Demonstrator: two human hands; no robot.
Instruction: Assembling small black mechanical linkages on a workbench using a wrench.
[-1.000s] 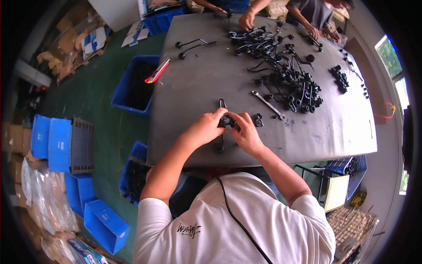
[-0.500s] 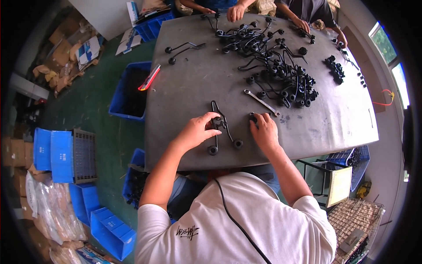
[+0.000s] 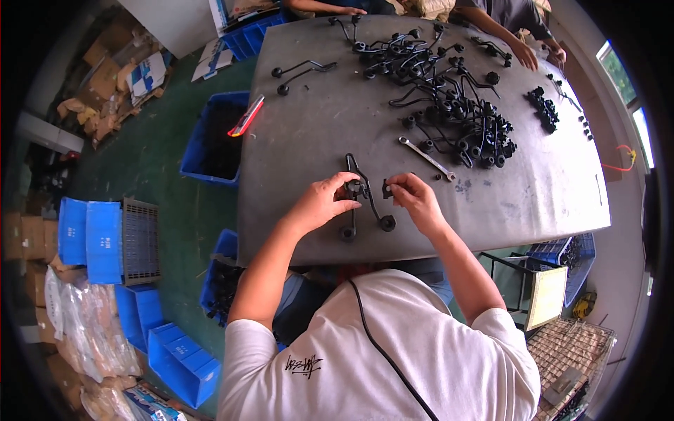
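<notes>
My left hand (image 3: 324,202) pinches the middle of a bent black rod piece (image 3: 363,184) near the table's front edge. Round, ring-like ends show on its near side, and a narrow loop points away from me. Between the thumb and fingers of my right hand (image 3: 417,200) is a small black part (image 3: 387,188), held just right of the rod piece with a gap between them. My fingers partly cover that part. Beyond my right hand, a combination wrench (image 3: 427,159) lies slantwise on the grey table (image 3: 302,147), with a tiny dark piece beside its near end.
Many similar black rods (image 3: 449,105) lie tangled at the table's far right. A red utility knife (image 3: 246,116) rests at the left edge beside a blue crate (image 3: 188,165). Two people sit across the far edge, one person's hand (image 3: 525,55) over some parts.
My right hand has lifted the small black part off the table and brought it closer to the rod piece. Across the table, one person's hand has drawn back from the pile.
</notes>
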